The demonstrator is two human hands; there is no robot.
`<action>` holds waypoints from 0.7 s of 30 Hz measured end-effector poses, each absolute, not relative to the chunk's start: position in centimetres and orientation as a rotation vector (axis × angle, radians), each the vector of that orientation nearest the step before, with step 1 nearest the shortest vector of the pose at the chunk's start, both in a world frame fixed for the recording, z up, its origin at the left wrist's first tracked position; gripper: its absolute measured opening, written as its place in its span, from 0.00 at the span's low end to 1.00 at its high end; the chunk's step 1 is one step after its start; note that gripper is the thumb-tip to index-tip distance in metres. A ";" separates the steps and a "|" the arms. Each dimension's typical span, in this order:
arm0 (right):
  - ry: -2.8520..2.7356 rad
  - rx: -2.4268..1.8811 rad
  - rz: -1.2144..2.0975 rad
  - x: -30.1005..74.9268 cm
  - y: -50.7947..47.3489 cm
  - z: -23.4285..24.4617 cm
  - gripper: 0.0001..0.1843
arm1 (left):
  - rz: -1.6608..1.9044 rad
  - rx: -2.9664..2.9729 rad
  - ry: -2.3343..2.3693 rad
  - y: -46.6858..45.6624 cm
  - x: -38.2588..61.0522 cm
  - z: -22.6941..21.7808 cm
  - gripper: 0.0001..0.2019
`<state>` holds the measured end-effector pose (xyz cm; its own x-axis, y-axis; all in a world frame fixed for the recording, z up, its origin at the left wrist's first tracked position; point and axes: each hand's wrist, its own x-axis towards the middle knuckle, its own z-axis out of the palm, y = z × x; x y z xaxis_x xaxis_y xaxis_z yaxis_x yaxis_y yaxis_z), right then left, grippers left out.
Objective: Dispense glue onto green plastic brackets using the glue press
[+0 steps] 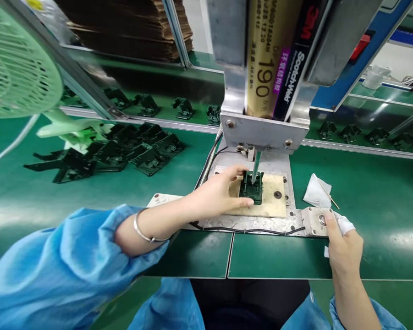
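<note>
My left hand (223, 192) grips a small black plastic part (252, 190) between thumb and fingers. The part rests on a cream-coloured fixture plate (273, 208) beneath a dispensing nozzle (256, 167). The tip of the nozzle reaches down into the part. Above it a gold and black Scotch-Weld adhesive cartridge (271, 68) sits in a metal holder. On the right, the thumb of my right hand (345, 247) lies on the round button (322, 220) of a metal block. Its curled fingers hold a crumpled white wipe (345, 224).
Several black plastic parts (147, 151) are piled on the green table to the left, near a green fan (17, 59). More parts line the back ledge on both sides. A folded white cloth with a thin stick (318, 190) lies right of the metal base.
</note>
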<state>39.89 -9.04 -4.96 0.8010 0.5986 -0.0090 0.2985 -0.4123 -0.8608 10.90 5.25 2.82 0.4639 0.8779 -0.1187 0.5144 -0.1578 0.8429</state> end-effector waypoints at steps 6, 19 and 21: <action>-0.702 -2.001 0.382 39.9 -9.0 -5.0 0.38 | 0.546 1.541 1.034 6.0 11.0 2.8 0.33; -0.659 -2.057 0.431 40.0 -9.4 -5.0 0.39 | -0.169 1.628 1.175 7.1 5.9 9.9 0.28; -0.633 -2.104 0.441 40.0 -9.4 -4.9 0.40 | -0.060 1.673 1.294 9.3 4.2 11.4 0.34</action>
<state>40.01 -9.42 -4.87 0.8079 0.5842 -0.0779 0.2762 -0.4920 -0.8256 4.20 9.29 11.36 0.4304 0.7099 -0.5574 0.7588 0.0499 0.6494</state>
